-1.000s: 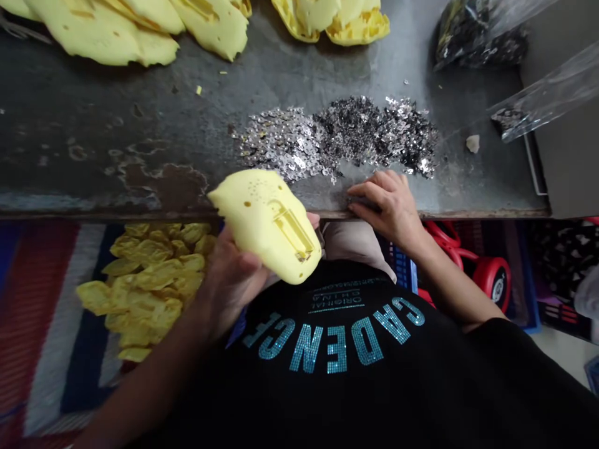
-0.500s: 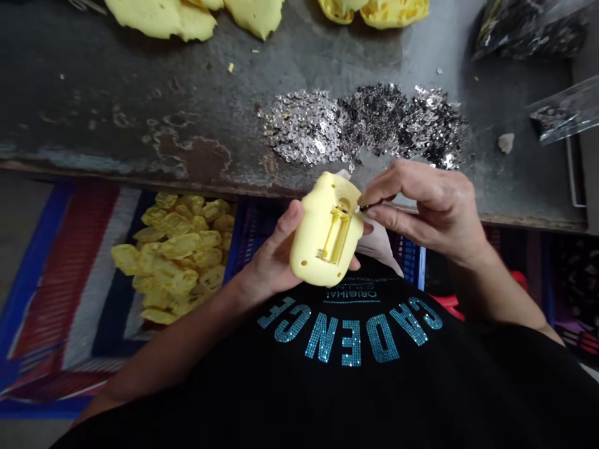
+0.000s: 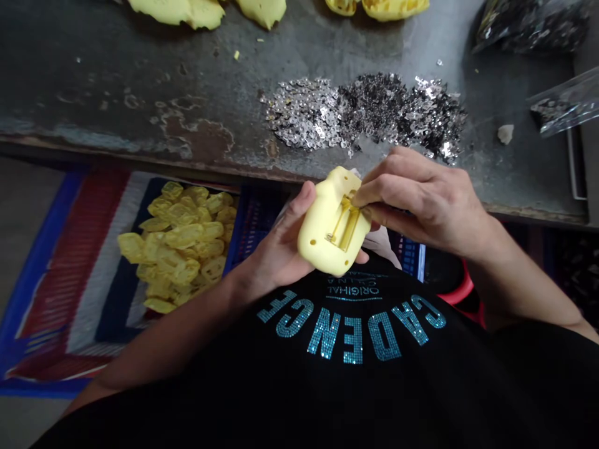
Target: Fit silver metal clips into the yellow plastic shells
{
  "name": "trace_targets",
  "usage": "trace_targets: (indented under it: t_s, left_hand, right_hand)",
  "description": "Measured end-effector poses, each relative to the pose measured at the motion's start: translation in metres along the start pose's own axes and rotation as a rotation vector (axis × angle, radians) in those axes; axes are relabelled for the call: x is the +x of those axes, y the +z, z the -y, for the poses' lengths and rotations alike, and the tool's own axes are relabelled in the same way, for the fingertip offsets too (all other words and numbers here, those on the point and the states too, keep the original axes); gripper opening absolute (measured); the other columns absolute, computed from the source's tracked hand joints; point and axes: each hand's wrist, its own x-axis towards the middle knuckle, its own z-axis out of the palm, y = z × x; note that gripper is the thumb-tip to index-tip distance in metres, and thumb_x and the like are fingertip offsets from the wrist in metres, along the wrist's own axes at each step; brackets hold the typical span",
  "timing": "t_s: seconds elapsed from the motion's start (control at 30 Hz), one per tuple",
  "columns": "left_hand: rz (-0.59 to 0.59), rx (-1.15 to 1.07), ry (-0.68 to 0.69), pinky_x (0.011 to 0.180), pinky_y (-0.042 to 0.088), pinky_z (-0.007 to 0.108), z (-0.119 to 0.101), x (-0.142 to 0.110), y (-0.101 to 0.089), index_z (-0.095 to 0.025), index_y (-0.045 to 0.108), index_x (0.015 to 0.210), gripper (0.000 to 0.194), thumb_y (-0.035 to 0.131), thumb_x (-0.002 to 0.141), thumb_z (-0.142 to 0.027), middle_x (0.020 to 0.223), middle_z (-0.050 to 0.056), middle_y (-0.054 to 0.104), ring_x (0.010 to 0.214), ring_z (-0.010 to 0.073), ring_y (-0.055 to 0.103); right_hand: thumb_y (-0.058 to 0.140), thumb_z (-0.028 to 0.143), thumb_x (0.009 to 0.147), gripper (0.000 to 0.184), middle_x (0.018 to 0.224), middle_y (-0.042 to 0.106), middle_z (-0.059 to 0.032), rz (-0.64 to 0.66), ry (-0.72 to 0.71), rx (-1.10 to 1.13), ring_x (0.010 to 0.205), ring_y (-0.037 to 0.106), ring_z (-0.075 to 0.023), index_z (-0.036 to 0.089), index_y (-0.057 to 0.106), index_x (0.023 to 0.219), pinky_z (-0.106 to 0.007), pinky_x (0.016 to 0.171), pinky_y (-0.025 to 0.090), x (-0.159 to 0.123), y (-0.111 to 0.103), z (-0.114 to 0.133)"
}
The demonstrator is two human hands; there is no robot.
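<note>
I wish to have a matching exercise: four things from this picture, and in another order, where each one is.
1. left hand
2. right hand
3. metal pieces
4. translucent yellow parts

A. heaped on the workbench
B. at the recess of the yellow shell
C. piled lower than the workbench
D. cupping the shell

Pairs: 1-D, 2-B, 3-A, 4-C

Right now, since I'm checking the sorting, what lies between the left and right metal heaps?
In the head view, a darker heap of small metal pieces lies there, touching both the left heap and the right heap.
</note>
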Motion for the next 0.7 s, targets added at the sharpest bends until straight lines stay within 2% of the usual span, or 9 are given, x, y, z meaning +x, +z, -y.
trace_targets:
  t_s: [0.13, 0.27, 0.37, 0.53, 0.7]
  left_hand:
    - [0.039, -0.032, 0.017, 0.067, 0.075, 0.033, 0.002, 0.000, 0.002, -0.019, 0.077, 0.121, 0.049, 0.081, 0.104, -0.065, 0.100, 0.004, 0.085, 0.078, 0.0217, 0.084]
    - [0.067, -0.049, 0.007, 0.062, 0.069, 0.026, 0.005, -0.001, 0.002, -0.020, 0.077, 0.126, 0.045, 0.075, 0.110, -0.061, 0.103, 0.003, 0.087, 0.080, 0.0205, 0.083]
    - [0.073, -0.043, 0.021, 0.054, 0.064, 0.024, 0.006, -0.001, 0.002, -0.020, 0.077, 0.127, 0.045, 0.075, 0.109, -0.061, 0.103, 0.002, 0.087, 0.076, 0.0208, 0.083]
    - [0.060, -0.045, 0.032, 0.050, 0.061, 0.024, 0.005, -0.002, 0.005, -0.020, 0.077, 0.126, 0.044, 0.076, 0.107, -0.059, 0.104, 0.003, 0.087, 0.075, 0.0224, 0.084]
    - [-0.004, 0.005, 0.008, 0.046, 0.060, 0.025, 0.003, -0.002, 0.006, -0.022, 0.076, 0.130, 0.053, 0.075, 0.106, -0.069, 0.111, 0.009, 0.089, 0.072, 0.0247, 0.085]
  right_hand:
    - [0.053, 0.042, 0.124, 0.033, 0.107, 0.075, -0.0011, 0.022, -0.013, -0.040, 0.101, 0.076, -0.0181, 0.026, 0.080, 0.115, -0.040, 0.090, 0.069, -0.001, 0.000, 0.004]
    - [0.050, 0.045, 0.124, 0.036, 0.110, 0.076, -0.0024, 0.006, -0.050, -0.063, 0.103, 0.075, -0.0189, 0.025, 0.080, 0.117, -0.041, 0.089, 0.067, -0.004, 0.002, 0.007]
    - [0.053, 0.039, 0.124, 0.028, 0.110, 0.078, -0.0027, -0.039, -0.051, -0.075, 0.099, 0.074, -0.0185, 0.026, 0.077, 0.121, -0.039, 0.087, 0.066, -0.009, 0.004, 0.011]
    - [0.060, 0.026, 0.120, 0.014, 0.109, 0.081, -0.0027, -0.155, 0.014, -0.098, 0.098, 0.076, -0.0188, 0.027, 0.074, 0.122, -0.037, 0.085, 0.065, -0.019, 0.009, 0.013]
    - [0.063, 0.023, 0.117, 0.020, 0.117, 0.082, -0.0043, -0.265, -0.037, -0.116, 0.096, 0.074, -0.0198, 0.030, 0.075, 0.132, -0.039, 0.084, 0.062, -0.029, 0.026, 0.008]
